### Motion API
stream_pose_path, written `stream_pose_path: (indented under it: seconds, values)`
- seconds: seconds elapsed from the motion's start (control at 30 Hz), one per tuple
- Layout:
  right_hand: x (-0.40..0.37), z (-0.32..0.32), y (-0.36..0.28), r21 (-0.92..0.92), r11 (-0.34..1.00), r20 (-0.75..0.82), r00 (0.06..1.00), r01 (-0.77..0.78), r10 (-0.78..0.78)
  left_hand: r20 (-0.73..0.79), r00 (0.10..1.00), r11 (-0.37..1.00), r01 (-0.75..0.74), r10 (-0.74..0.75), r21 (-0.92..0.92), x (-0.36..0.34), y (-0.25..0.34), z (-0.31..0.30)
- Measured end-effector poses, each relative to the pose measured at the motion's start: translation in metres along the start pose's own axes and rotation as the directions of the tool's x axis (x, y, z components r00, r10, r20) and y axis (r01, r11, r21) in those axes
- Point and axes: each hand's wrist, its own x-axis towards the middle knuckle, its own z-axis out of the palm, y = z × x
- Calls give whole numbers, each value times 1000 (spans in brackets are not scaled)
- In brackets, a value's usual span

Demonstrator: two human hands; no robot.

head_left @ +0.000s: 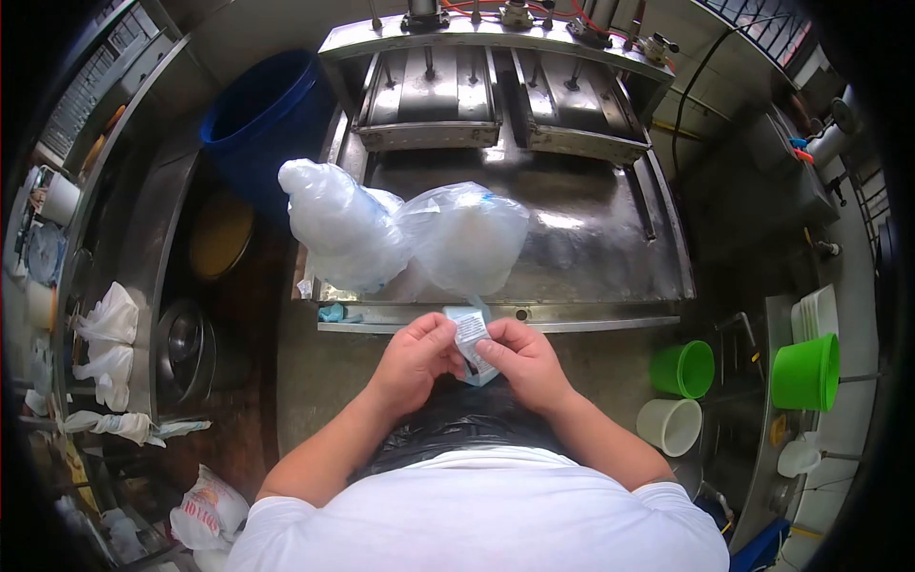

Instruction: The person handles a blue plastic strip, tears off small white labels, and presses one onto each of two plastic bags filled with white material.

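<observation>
A small printed label [471, 329] sits between my two hands, just in front of the metal table's near edge. My left hand [420, 357] pinches its left side, and my right hand [519, 357] holds its right side, thumb on top. Light bluish plastic shows behind and below the label. Beyond my hands, two filled clear plastic bags [348, 234] [469, 234] rest side by side on the metal table [600, 257]. What fills them is whitish and cannot be made out.
Two metal trays [429, 95] [581, 105] stand at the table's back. A blue barrel [272, 124] is at the back left. Green buckets [682, 370] [805, 372] and a white bucket [670, 426] are on the right. A printed sack [210, 510] lies at the lower left.
</observation>
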Motion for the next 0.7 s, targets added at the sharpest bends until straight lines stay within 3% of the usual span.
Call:
stream_pose_path:
  seconds: [0.17, 0.23, 0.27, 0.33, 0.37, 0.4, 0.43, 0.47, 0.5, 0.57, 0.6, 0.7]
  values:
    - [1, 2, -3, -119, 993, 53, 998, 19, -13, -139, 989, 999, -50, 49, -5, 2, 8, -1]
    - [4, 4, -3, -130, 991, 74, 997, 20, -10, -38, 988, 986, 147, -151, -78, 0, 9, -8]
    - [5, 5, -2, -147, 988, 60, 997, 51, -43, -42, 989, 987, 142, -145, -82, 1, 6, -6]
    - [7, 6, -2, -165, 983, 49, 996, 84, -77, -399, 899, 907, 4, 181, 421, 2, -2, 2]
    - [7, 6, -3, -239, 969, 10, 998, 65, -64, -400, 898, 907, 2, 183, 420, -1, 0, 5]
    - [8, 6, -4, -310, 950, -31, 998, 43, -55, -230, 808, 623, -204, 543, 756, -8, 5, 12]
    - [8, 7, -5, -310, 950, -31, 998, 42, -54, 67, 640, 185, -318, 766, 930, -11, 9, 15]
    - [9, 7, -6, -352, 935, -47, 997, 45, -66, 286, 638, -30, -380, 715, 924, -12, 16, 9]
    - [9, 8, -8, -394, 918, -62, 995, 47, -78, 284, 639, -28, -380, 715, 925, -11, 20, 13]
    - [10, 11, -13, -499, 855, -8, 986, 138, -164, 478, 637, -164, -487, 605, 858, -14, 29, 28]
    - [12, 12, -16, -590, 775, 53, 968, 228, -245, 470, 653, -156, -480, 594, 863, -13, 30, 29]
    - [14, 15, -16, -610, 720, 103, 934, 330, -341, 459, 705, -81, -500, 540, 862, -10, 34, 23]
